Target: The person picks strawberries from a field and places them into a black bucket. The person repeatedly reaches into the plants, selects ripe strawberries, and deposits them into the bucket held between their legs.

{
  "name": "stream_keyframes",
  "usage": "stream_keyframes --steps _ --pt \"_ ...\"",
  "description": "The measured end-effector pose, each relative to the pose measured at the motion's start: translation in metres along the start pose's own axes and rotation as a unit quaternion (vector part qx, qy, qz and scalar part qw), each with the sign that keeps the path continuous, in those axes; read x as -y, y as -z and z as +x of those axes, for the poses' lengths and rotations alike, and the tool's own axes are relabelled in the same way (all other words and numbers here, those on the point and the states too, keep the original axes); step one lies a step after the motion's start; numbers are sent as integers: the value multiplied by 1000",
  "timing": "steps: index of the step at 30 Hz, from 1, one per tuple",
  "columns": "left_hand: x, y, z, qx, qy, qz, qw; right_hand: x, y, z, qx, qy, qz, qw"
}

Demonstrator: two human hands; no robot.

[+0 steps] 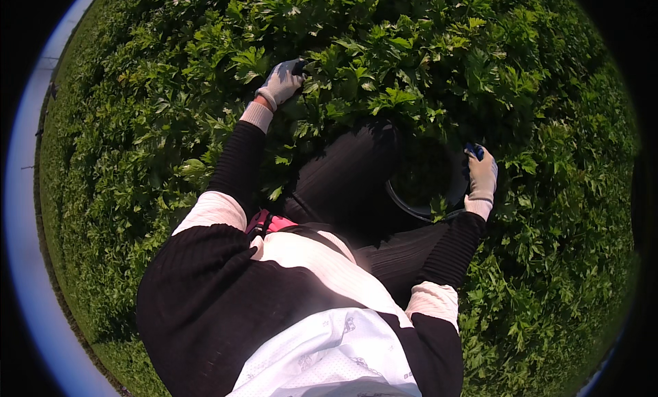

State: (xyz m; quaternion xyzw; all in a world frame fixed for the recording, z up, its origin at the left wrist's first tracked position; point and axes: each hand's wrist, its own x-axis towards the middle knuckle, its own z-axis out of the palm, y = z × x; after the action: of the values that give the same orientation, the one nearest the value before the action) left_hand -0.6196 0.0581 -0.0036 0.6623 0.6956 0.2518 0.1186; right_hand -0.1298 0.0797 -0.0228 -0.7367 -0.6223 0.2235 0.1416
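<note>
My left hand (pixel 282 83), in a pale knit glove with dark blue coating on the fingers, is up among the leafy green plants (pixel 354 83). Its fingers are curled at the foliage, and whether a stem lies inside them is hidden. At the right side of a round bucket (pixel 411 210) is my right hand (pixel 482 176), gloved alike, with its fingers bent inward. Shade and the hand's back hide whether it grips the bucket's edge. The bucket stands between my knees, its inside mostly in shadow. A small leaf sprig (pixel 438 209) overlaps its near rim.
Dense plants with lobed, celery-like leaves (pixel 519 83) surround me. My dark-trousered knee (pixel 349 160) pushes into the foliage left of the bucket. A pink item (pixel 272 222) sits at my waist. Along the far left, the field ends at a horizon under sky.
</note>
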Motion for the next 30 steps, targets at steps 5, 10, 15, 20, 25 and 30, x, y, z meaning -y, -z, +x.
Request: stream_keyframes --steps 5,10,15,20,25,30 --pt "-36 37 -12 -165 52 -32 984 4 3 -4 -1 -10 -1 1000" --pt "-128 55 -32 -85 -45 -224 970 3 1 -4 -9 -1 -3 1000" --pt "-211 3 -54 191 -175 -117 959 -4 3 -5 -37 -16 -6 999" --pt "-189 11 -40 119 -169 -60 976 -5 11 -8 -22 -7 14 1000" --pt "-102 57 14 -31 -23 44 998 3 14 -10 -23 -13 -3 1000" --pt "-61 41 44 115 -71 131 982 6 6 -7 -16 -16 1 1000"
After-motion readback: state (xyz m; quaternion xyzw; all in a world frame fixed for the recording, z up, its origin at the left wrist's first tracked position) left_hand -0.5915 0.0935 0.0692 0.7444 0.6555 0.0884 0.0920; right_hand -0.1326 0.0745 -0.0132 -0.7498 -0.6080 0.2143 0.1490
